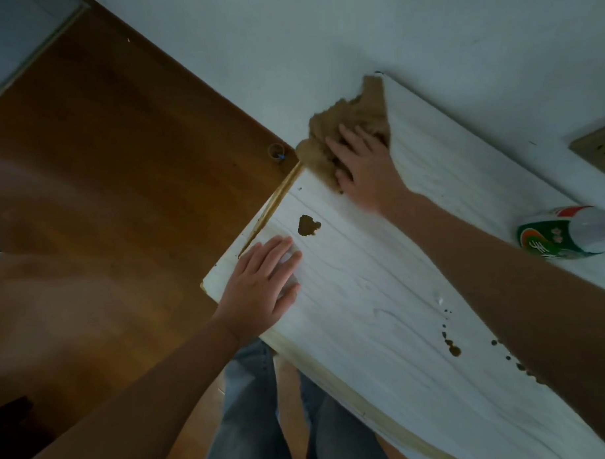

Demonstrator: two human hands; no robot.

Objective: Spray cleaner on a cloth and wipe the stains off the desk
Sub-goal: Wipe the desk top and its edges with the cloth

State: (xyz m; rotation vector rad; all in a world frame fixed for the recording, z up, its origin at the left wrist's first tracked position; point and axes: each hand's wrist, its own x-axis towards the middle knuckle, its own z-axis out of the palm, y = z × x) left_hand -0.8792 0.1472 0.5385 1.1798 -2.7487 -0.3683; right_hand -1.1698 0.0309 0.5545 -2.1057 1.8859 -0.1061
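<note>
A brown cloth [350,116] lies bunched at the far left corner of the white desk [383,329]. My right hand [364,165] presses flat on the cloth, fingers spread. My left hand [261,282] rests flat on the desk near its left edge, holding nothing. A brown stain [308,225] sits just beyond the left hand's fingertips. A trail of small brown spots [451,346] lies nearer to me, partly hidden under my right forearm. The cleaner bottle [562,232], white with a green label, lies on its side at the right.
The desk stands against a pale wall [321,29], which has a socket plate [596,147] at the right edge. Wooden floor [103,167] lies to the left of the desk. My legs in jeans [259,419] stand at the desk's near edge.
</note>
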